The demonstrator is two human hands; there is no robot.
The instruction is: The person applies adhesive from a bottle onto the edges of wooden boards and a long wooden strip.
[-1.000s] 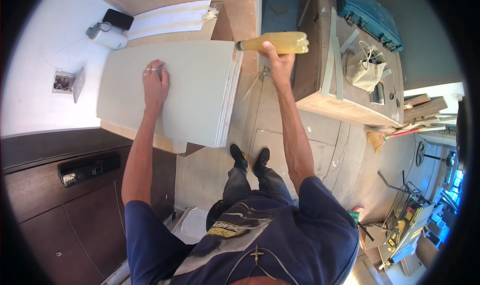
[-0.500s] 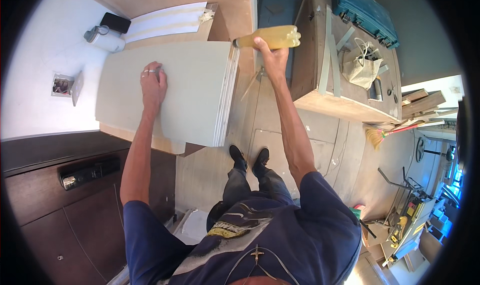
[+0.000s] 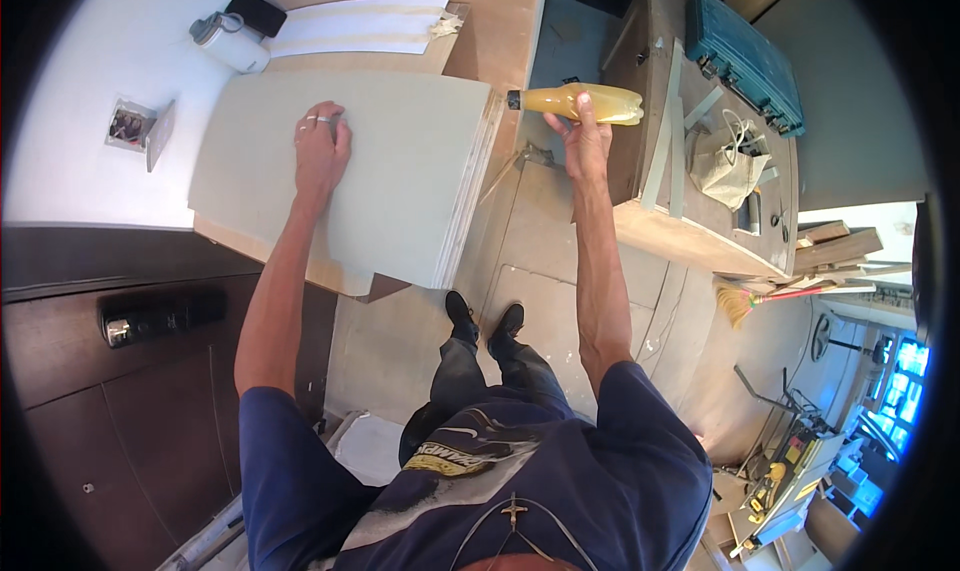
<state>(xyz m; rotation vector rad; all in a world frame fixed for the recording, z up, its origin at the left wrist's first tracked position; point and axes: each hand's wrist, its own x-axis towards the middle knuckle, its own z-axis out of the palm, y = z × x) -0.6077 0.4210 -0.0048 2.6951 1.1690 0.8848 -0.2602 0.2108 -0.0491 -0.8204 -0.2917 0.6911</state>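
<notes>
My right hand (image 3: 588,153) grips a clear plastic bottle (image 3: 548,100) of yellowish contents, held sideways just off the right end of a stack of boards. The bottle's dark cap points left, toward the stack, and its base points right. On the pale grey-green top board (image 3: 400,161) rests my left hand (image 3: 322,151), its fingers curled and a ring on one of them. Whatever lies under those fingers, if anything, is hidden. Layered edges of the stacked boards (image 3: 476,186) show along the right side.
Behind the stack lie a long white strip (image 3: 360,26), a white flask (image 3: 229,43) and a black phone-like slab (image 3: 256,13). On the right, a wooden cabinet (image 3: 690,241) carries a teal case (image 3: 745,56) and a cream bag (image 3: 728,166). A broom (image 3: 740,301) lies beyond.
My right hand has moved right and slightly down with the bottle, away from the boards' edge. The left hand stays on the top board; the whole view has shifted a little.
</notes>
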